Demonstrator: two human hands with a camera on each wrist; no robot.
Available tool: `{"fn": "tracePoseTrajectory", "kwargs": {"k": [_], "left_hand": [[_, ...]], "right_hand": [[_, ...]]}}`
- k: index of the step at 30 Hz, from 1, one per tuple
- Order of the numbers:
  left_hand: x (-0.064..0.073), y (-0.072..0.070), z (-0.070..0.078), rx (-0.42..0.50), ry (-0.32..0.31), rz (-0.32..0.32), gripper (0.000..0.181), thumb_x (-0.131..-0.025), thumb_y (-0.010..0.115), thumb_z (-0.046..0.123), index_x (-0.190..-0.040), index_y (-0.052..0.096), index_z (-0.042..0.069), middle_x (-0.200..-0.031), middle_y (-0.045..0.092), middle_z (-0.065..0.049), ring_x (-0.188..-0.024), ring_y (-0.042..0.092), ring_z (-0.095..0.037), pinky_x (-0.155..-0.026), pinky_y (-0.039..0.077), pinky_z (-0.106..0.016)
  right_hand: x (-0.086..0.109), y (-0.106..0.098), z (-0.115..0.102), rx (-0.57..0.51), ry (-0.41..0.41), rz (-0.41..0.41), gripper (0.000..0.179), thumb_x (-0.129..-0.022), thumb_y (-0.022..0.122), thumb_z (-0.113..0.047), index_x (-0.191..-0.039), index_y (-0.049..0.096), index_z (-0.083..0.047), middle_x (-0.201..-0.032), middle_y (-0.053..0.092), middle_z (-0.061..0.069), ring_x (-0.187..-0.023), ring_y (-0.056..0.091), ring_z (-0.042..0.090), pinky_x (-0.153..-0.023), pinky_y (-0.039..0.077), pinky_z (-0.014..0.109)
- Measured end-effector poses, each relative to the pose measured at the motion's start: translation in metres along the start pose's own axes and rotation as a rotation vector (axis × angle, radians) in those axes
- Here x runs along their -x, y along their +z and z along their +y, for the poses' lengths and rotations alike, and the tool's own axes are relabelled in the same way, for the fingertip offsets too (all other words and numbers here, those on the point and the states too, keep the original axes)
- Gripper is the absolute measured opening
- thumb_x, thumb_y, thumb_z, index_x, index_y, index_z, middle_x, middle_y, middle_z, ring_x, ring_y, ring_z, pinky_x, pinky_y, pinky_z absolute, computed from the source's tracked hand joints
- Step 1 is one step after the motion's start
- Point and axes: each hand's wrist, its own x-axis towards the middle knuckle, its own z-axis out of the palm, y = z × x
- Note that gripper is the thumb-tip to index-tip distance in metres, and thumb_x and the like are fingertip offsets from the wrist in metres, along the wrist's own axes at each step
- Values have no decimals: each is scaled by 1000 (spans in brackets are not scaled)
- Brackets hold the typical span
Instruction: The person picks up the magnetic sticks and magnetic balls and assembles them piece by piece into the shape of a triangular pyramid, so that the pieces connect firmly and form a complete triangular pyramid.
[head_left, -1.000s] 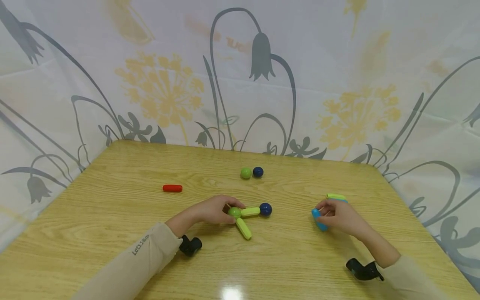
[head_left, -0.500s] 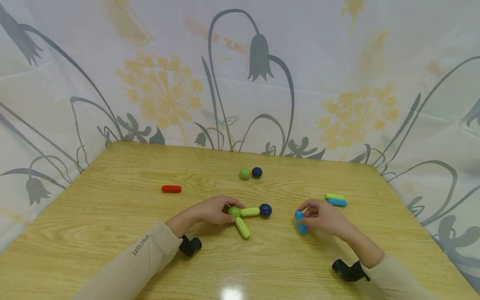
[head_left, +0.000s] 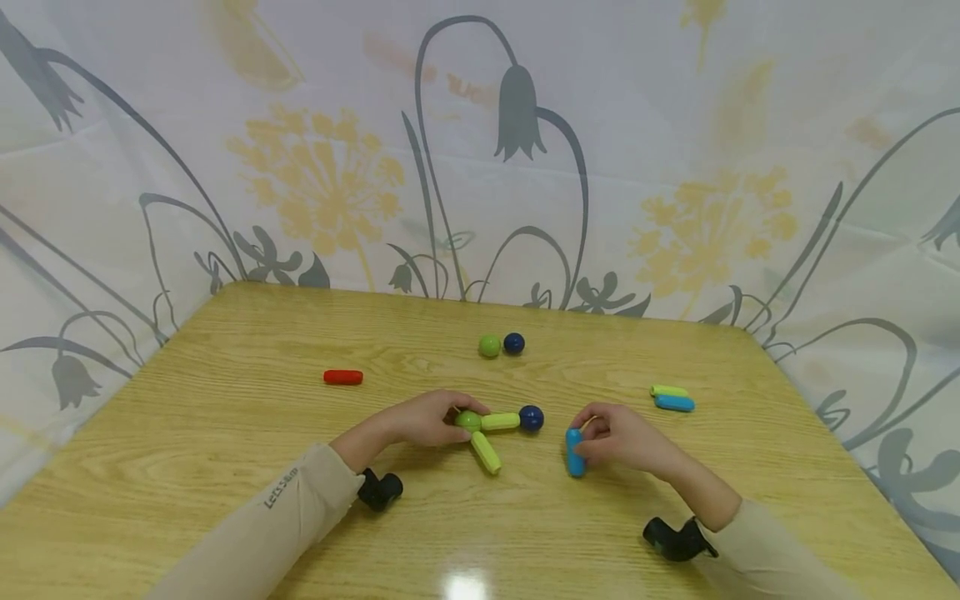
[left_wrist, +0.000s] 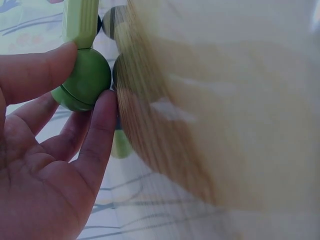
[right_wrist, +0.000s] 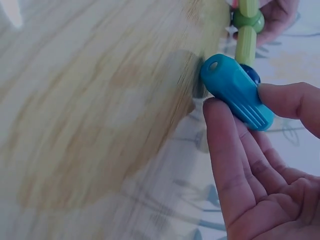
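My left hand (head_left: 431,421) pinches a green ball (left_wrist: 86,79) between thumb and fingers. Two yellow-green rods meet that ball: one rod (head_left: 500,422) reaches right to a dark blue ball (head_left: 532,418), the other rod (head_left: 486,452) slants toward the front. Just right of the blue ball, my right hand (head_left: 626,442) pinches a ridged blue rod (right_wrist: 237,92) by its sides, thumb opposite fingers. In the right wrist view a small hole shows at one end of this rod, and the dark blue ball is partly hidden behind it.
A red rod (head_left: 343,377) lies at the left. Farther back, a loose green ball (head_left: 490,346) and a dark blue ball (head_left: 513,343) sit side by side. At the right, a yellow-green rod (head_left: 667,391) lies beside a blue rod (head_left: 674,403). Patterned cloth (head_left: 465,150) hangs behind the wooden table (head_left: 247,350).
My right hand has moved left with the blue rod, away from the pair of rods at the right and close to the blue ball. My left hand has stayed on the green ball.
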Motion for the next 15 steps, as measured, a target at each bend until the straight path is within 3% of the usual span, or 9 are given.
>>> {"fn": "tracePoseTrajectory", "kwargs": {"k": [7,15], "left_hand": [[0,0,0,3,-3,-6,35,-90,59,5,-125,57,6,-121,55,-8,-100,52,-16,-84,42,-28],[0,0,1,2,-4,-2,35,-90,60,5,-125,57,6,-122,55,-8,-101,52,-17,-85,42,-29]], "right_hand": [[-8,8,-6,-81,54,-59,31,-86,64,-8,-109,52,9,-75,61,6,-71,64,24,-69,54,36],[-20,15,-8,-213,110,-78,52,-85,63,-4,-123,32,11,-81,62,9,-71,65,24,-71,54,36]]}}
